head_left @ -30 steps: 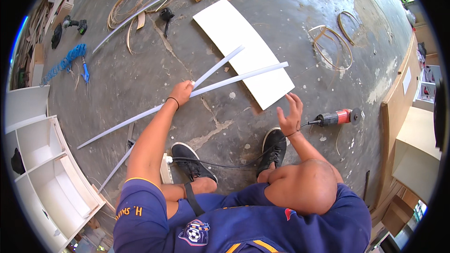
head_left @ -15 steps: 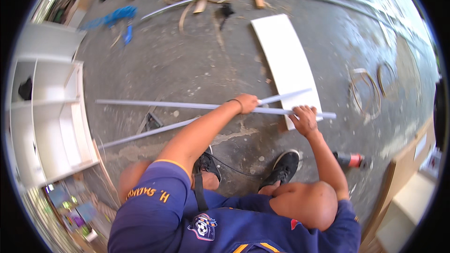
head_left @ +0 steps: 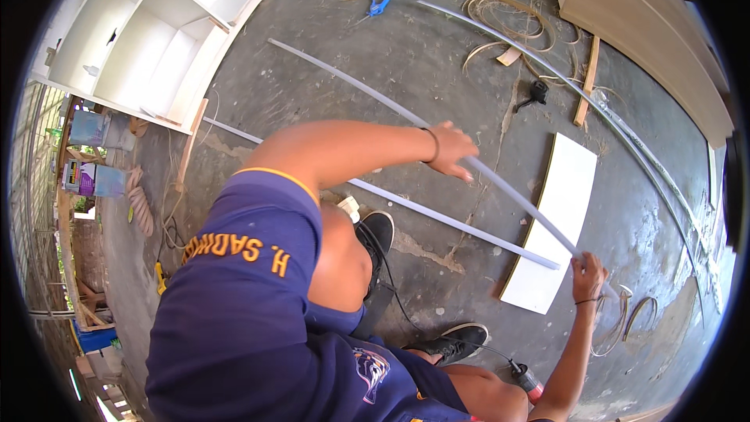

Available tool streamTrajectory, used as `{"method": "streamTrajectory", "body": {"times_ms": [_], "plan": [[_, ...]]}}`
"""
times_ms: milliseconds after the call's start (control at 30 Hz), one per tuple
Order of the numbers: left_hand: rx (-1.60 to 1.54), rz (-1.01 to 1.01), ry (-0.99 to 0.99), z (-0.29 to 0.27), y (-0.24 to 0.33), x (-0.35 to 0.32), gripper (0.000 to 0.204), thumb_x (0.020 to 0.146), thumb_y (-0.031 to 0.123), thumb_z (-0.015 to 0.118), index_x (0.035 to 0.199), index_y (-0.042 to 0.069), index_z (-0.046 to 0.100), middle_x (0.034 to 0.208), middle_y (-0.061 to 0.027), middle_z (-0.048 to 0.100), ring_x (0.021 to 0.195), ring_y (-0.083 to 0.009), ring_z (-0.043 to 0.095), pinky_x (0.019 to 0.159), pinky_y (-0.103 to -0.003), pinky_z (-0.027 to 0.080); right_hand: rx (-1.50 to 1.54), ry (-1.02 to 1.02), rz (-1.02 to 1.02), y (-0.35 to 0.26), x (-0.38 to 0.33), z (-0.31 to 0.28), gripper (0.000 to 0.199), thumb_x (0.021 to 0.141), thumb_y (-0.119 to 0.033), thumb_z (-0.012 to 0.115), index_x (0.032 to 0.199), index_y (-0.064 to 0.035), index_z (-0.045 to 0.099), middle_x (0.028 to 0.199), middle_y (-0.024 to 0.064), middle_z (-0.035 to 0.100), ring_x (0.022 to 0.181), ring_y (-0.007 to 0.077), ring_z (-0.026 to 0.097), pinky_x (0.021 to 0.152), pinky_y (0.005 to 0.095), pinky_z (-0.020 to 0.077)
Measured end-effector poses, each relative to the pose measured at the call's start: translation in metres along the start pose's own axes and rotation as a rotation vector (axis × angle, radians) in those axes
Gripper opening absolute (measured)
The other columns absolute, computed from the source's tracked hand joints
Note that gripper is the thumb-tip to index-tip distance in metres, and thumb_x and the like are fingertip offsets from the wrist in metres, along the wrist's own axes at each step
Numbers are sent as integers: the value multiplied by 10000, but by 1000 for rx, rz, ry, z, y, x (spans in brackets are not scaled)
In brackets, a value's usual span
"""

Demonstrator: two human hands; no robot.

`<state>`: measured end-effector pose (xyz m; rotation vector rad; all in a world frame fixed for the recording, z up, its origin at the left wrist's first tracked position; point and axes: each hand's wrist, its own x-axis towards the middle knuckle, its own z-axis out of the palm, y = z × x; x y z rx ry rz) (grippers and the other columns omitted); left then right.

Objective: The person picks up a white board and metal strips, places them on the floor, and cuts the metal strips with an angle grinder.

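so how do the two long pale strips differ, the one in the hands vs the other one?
The held strip is gripped by the left hand mid-length and the right hand near its end; the lower strip lies untouched on the concrete floor. The held strip crosses the white board; the lower strip ends at the board's edge. Both are thin, pale, narrow.

The left arm is stretched forward and to the right, bare from the purple sleeve down, with a thin dark band on the wrist. The left hand (head_left: 451, 150) is palm down, its fingers curled closed. The right arm reaches up from the lower edge, elbow bent. The right hand (head_left: 588, 273), also with a wrist band, is closed in a grip.
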<state>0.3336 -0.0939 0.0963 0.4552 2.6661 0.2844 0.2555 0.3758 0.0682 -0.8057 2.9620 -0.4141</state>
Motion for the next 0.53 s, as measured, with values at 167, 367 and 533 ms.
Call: {"method": "streamTrajectory", "body": {"times_ms": [167,367,533], "plan": [[45,-165,248,-6,-65,-20,395,854,300,606,1200,113,569,1154,-96,604,1111,-278,546,979,-458,373,14,-49,-29,-6,56,-33,328,813,-303,648,1002,-37,612,941,141,628,889,313,585,845,440,375],[53,-210,274,-4,-123,-56,233,857,209,583,1062,98,597,1018,-104,616,979,-307,588,812,-420,480,15,-56,-162,-66,117,-33,242,839,-302,625,972,-100,621,896,88,621,925,288,560,827,428,366],[137,-286,352,9,-154,-55,312,835,278,632,1113,143,587,1039,-81,614,992,-279,595,834,-423,487,-109,66,-168,-86,116,-19,249,825,-251,653,1015,-94,620,1005,72,611,1015,277,527,893,414,354]]}}
